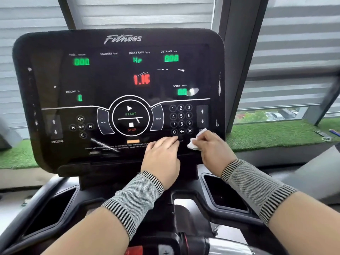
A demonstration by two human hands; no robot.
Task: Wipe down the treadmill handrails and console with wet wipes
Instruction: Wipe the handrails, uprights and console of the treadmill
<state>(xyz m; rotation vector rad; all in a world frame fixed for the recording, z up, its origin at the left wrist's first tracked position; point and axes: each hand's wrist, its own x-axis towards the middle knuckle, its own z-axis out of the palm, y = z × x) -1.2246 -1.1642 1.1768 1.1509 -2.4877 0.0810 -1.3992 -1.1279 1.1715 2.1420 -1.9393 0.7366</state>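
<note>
Console (117, 85): broad glossy black panel with rounded corners, tilted back; silver "Fitness" script at 12 o'clock; green digits under time, heart rate, distance, incline and speed labels, red digits at centre.
Controls: round START/STOP dial (130, 118) mid-panel, ringed in white, flanked by curved PROG and MODE tabs; number keypad (181, 119) of small white-outlined circles at 3 o'clock of the dial; media buttons and incline arrows at 9 o'clock.
Panel finish: smooth and reflective, with pale smears and scuffs along the right edge and near the speed readout.
Wet wipe (196, 140): white, soft, crumpled into a wad, pressed against the console's lower right corner, at 5 o'clock of the keypad, under the speed arrows.
Right hand (211, 146): curled narrowly around the wet wipe, fingers bunched over it, knuckles up.
Left hand (161, 157): holding nothing, laid flat and loosely spread, fingertips on the console's bottom edge just below the 0 key, close beside the right hand.
Wrist sleeves (136, 197): grey knit mesh with black-and-white ribbed cuffs, one on each forearm.
Cup trays (226, 192): angular black recesses with matte plastic walls at 4 and 8 o'clock below the console.
Ledge (276, 133): green artificial turf, rough pile, behind the console.
Blinds (294, 52): grey and white horizontal bands over the windows.
</note>
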